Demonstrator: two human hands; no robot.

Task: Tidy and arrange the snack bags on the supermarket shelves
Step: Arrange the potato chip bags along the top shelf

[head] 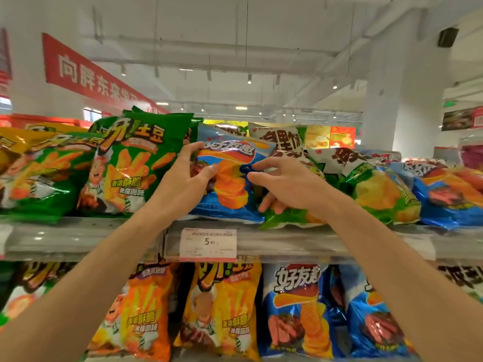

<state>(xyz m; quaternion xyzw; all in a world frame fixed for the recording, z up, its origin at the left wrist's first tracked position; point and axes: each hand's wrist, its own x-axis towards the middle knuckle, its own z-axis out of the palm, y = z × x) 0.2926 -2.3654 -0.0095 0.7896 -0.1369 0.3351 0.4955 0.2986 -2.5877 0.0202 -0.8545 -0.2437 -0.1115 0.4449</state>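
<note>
The left hand (180,176) grips the left edge of a glossy blue foil crisp bag printed with a stack of orange ridged crisps (230,178): its thumb presses on the bag's front and its curled fingers (192,148) hook over the upper left corner. The right hand (292,184) reaches in from the right with its fingers (261,167) loosely spread and slightly bent; the upper fingertips touch the right side of the blue bag, while the lower ones curl down onto a shiny green crisp bag lying flat (290,215) just beneath. Whether that hand pinches anything cannot be told.

The blue bag stands tilted on the grey metal upper shelf (78,236), between a tall green foil bag with orange fry pictures (136,163) on its left and a heap of white-and-green crisp bags (376,181) on its right. A white price label with red borders (208,242) sits on the shelf rail directly below. The lower shelf holds upright orange fry bags (222,309) and blue crisp bags (295,312) side by side.
</note>
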